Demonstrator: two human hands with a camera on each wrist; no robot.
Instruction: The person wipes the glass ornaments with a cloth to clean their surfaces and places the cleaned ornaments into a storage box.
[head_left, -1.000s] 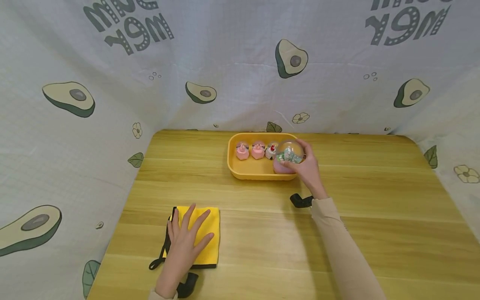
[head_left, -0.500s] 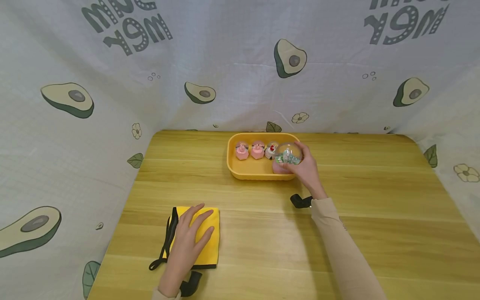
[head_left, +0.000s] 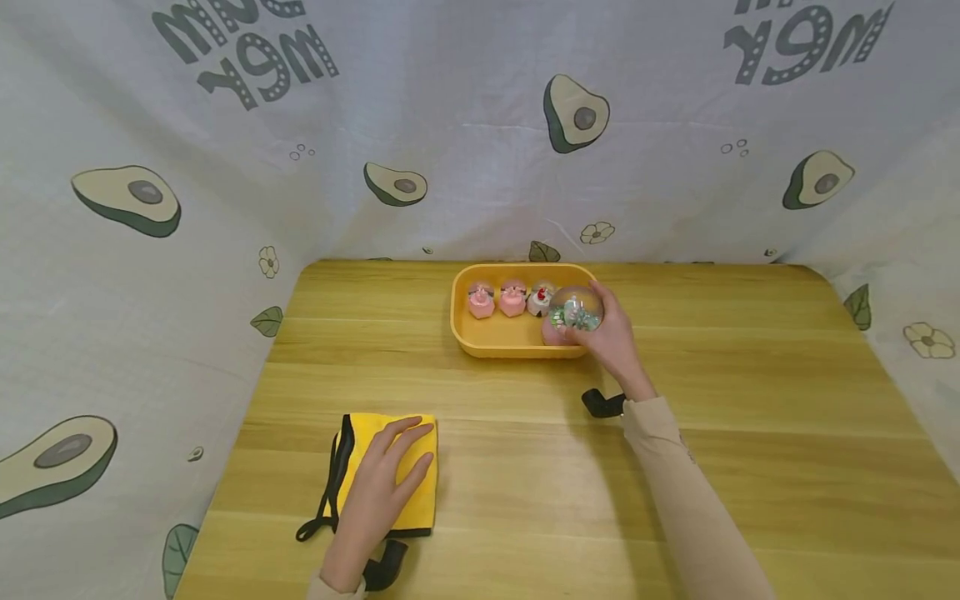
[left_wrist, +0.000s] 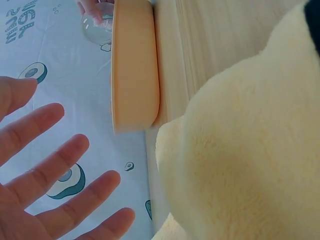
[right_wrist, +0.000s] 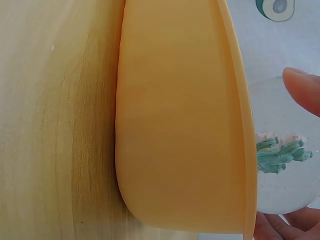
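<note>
My right hand point(head_left: 613, 337) grips a snow globe point(head_left: 576, 308) with a clear dome and pink base, at the right end of a yellow tray point(head_left: 517, 352). Green shapes show inside the dome point(right_wrist: 280, 195) in the right wrist view, where the tray's side hides the base. Three small domed ornaments line the tray's back half: two are pink point(head_left: 482, 302) and one is white with a red top point(head_left: 539, 300). Above a folded yellow cloth point(head_left: 422, 500) with black edging, my left hand point(head_left: 373, 492) holds nothing; its fingers are loosely bent and apart from the cloth point(left_wrist: 240, 130).
A black strap loop point(head_left: 315, 527) extends from the cloth's left side. Dark curved pieces show by each wrist, one at the left point(head_left: 386, 565) and one at the right point(head_left: 602, 404). An avocado-printed curtain point(head_left: 465, 83) hangs behind the wooden table point(head_left: 510, 467).
My left hand has shifted slightly right over the cloth, and its fingers have gone from widely spread to closer together and more bent. The right hand and snow globe stay nearly in place.
</note>
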